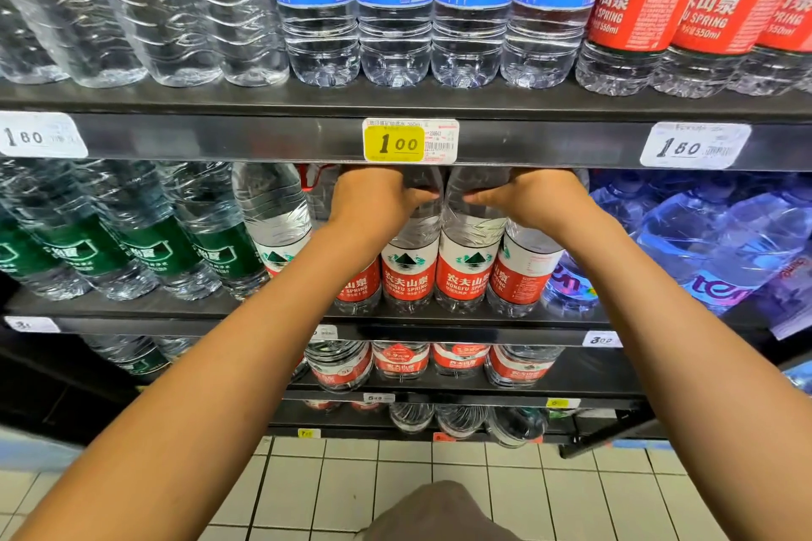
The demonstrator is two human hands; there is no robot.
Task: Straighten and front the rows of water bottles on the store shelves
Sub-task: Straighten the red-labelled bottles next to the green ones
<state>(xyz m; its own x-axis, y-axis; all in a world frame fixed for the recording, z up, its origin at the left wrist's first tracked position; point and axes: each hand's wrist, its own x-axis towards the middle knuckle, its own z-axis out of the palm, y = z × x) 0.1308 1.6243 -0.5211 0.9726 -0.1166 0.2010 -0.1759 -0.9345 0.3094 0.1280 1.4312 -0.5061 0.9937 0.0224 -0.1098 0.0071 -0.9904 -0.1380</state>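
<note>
On the store shelf (439,323) under the yellow price tag (394,143), the left hand (373,200) and right hand (534,198) each grip a red-labelled water bottle (411,272) shoulder, apparently mid-fronting; next likely means drawing both to the edge, labels outward.

- the red-label bottles (463,264) the left hand (375,200) and right hand (534,200) are gripping are clear glossy plastic, ribbed up top, with slick-looking wrap labels
- green-label bottles (145,250) off to the left of the left hand: same shiny see-through plastic, wavy ridges
- the big bluish jugs (703,242) right of the right hand look like tinted plastic, pretty glossy
- shelf edge (219,141) just above both hands is dark metal, smooth, semi-matt sheen
- yellow price tag (397,143) above the hands looks like printed paper
- floor tiles (483,492) below the arms are white, smooth, slightly shiny
</note>
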